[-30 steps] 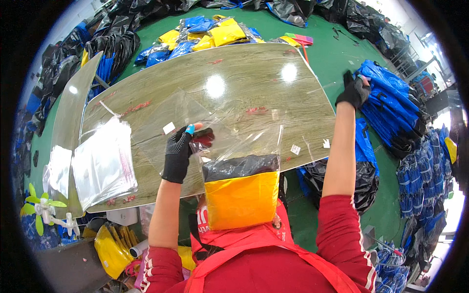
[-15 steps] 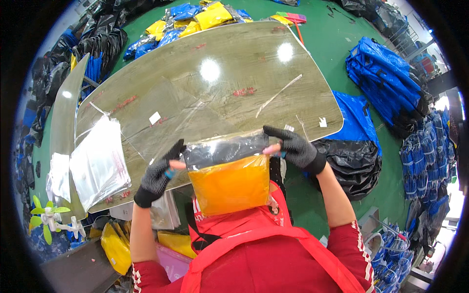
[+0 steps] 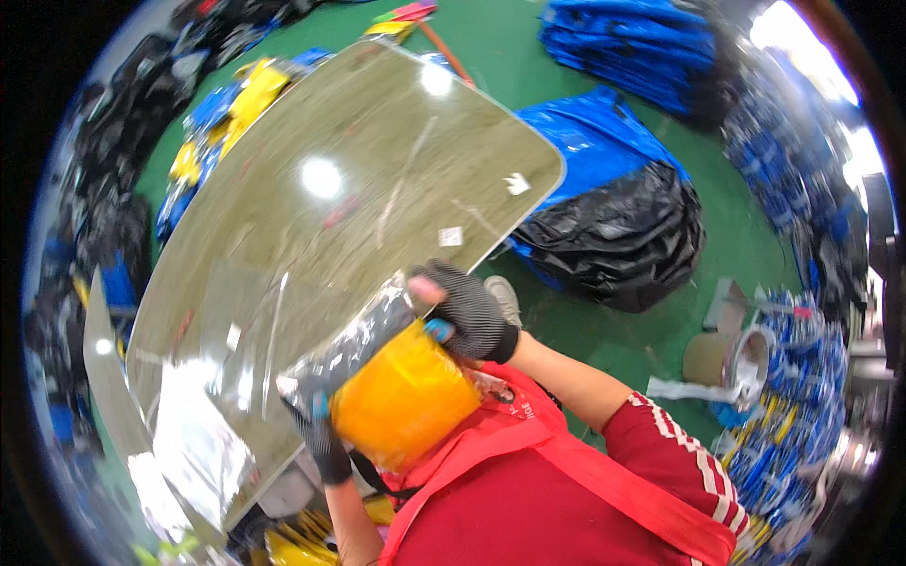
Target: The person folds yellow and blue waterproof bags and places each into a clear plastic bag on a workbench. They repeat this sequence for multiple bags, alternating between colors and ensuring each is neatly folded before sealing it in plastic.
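Both my hands, in dark gloves with some fingertips bare, hold a clear plastic package (image 3: 401, 396) with folded yellow and black material inside. It sits tilted in front of my red apron, its black part toward the table (image 3: 283, 208). My left hand (image 3: 319, 436) is closed on its left edge, partly hidden behind the bag. My right hand (image 3: 464, 309) grips the upper right edge, the fingers curled over it. Bands of blue show on fingers of both hands.
A stack of clear plastic bags (image 3: 193, 429) lies at the table's left. Beyond the table are yellow and blue packages (image 3: 250, 99). A blue and black sack (image 3: 623, 226) stands on the green floor (image 3: 604, 344) at right, with a tape roll (image 3: 752, 354) lower right.
My view has turned to the right, so the table now sits further left. The package has tilted, its right side higher, and both hands still hold it.
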{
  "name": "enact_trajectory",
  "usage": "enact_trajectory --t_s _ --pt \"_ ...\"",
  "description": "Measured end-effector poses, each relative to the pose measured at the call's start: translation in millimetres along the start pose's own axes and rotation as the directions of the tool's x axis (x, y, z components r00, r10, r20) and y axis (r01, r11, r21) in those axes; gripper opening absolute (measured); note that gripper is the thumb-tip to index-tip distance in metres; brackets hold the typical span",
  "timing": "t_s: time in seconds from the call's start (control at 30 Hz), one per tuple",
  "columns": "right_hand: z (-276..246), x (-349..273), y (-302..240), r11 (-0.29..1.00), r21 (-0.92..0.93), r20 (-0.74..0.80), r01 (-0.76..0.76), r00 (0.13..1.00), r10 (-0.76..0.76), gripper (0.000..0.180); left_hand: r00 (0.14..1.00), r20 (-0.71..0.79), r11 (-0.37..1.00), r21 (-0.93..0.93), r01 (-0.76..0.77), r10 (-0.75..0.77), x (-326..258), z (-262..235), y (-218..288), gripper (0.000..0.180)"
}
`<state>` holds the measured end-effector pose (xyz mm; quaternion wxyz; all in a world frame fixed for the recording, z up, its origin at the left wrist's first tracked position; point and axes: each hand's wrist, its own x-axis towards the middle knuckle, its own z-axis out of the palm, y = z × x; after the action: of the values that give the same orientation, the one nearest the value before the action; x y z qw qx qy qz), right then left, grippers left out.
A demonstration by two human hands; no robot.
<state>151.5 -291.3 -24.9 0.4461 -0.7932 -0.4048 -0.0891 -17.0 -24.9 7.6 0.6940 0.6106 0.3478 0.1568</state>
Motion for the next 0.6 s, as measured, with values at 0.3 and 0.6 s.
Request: enact_trajectory --t_s 0.3,0.6 --pt "-92.4 -136.4 263.6 0.257 -0.748 -0.151 -0.612 0.534 0.832 0.049 0.808 0.588 0.942 -0.290 0.167 0.038 114.4 -61.0 56.5 0.046" --pt "-67.3 -157.0 374.8 0.214 -0.687 -0.345 -0.695 0.571 0.745 0.048 0.751 0.659 0.407 -0.674 0.616 -0.046 219.5 33.0 179.9 0.055"
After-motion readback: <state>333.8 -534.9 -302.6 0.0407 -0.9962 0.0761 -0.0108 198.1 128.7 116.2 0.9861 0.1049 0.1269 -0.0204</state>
